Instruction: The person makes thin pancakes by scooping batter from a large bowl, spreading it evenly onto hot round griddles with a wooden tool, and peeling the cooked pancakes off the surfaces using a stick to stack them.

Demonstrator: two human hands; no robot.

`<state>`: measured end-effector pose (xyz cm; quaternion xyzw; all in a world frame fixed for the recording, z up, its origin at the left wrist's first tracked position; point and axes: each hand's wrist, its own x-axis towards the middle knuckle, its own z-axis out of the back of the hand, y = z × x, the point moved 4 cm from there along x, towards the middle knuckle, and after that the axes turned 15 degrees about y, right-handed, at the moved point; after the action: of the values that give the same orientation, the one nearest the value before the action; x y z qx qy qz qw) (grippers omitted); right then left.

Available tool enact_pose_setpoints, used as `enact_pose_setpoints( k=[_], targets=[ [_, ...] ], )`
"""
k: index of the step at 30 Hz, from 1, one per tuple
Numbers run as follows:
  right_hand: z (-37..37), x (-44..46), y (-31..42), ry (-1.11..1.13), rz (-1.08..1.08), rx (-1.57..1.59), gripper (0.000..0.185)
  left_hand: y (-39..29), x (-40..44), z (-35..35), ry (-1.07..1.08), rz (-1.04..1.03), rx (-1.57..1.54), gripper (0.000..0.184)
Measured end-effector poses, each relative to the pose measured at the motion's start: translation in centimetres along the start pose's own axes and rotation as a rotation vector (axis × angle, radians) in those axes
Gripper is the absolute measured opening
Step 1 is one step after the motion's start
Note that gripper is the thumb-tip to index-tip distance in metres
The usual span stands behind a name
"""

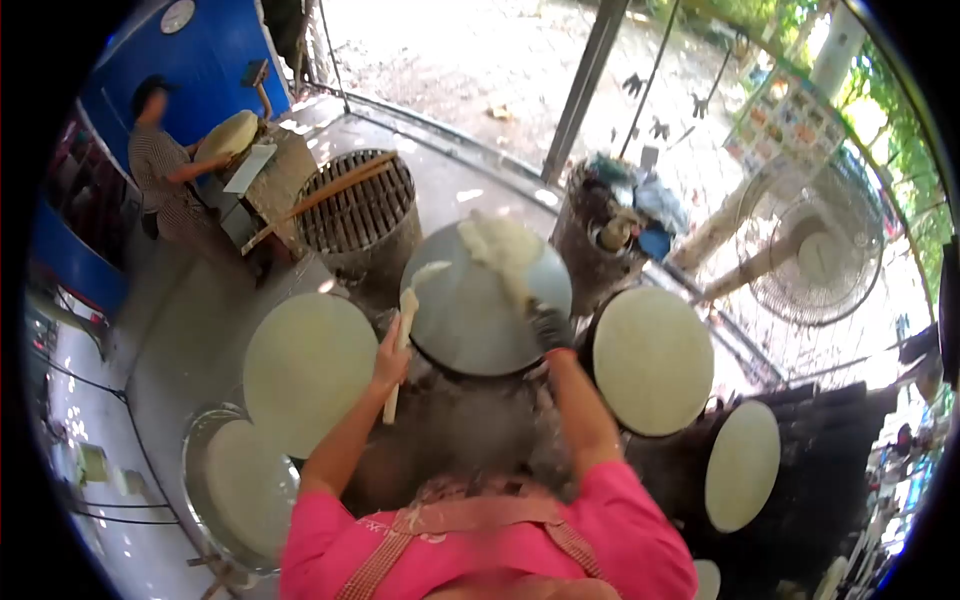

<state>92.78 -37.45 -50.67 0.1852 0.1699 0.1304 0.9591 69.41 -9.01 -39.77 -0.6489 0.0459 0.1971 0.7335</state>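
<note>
A round grey griddle (465, 325) sits directly in front of me. My left hand (391, 356) is closed around a pale wooden stick (408, 312) at the griddle's left edge. Just past its tip, a small streak of pale dough (430, 272) lies on the hot plate. My right hand (549, 327), in a dark glove, is closed at the griddle's right side. A soft mass of wet dough (502, 248) stretches from its fingers across the far part of the plate.
Large pale round sheets (311, 372) flank the griddle, with another (653, 361) at right. A metal basin (196, 492) is lower left. A slatted drum (362, 230) carries a wooden pole (335, 190). A cluttered drum (590, 235) and fan (815, 255) stand right. Another person (165, 165) handles a round sheet.
</note>
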Motion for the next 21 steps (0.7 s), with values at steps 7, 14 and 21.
enact_pose_setpoints(
  k=[7, 14, 21],
  targets=[
    [-3.3, -5.9, 4.5, -0.185, 0.068, 0.685, 0.031, 4.7, -8.4, 0.6, 0.038, 0.033, -0.078, 0.069],
    [3.1, -6.6, 1.4, 0.135, -0.134, 0.528, 0.02, 7.0, -7.6, 1.9, -0.015, -0.005, 0.077, 0.07],
    [1.8, -3.5, 0.9, 0.325, 0.252, 0.724, 0.031, 4.8, -8.7, -0.5, -0.042, 0.106, -0.033, 0.071]
  ],
)
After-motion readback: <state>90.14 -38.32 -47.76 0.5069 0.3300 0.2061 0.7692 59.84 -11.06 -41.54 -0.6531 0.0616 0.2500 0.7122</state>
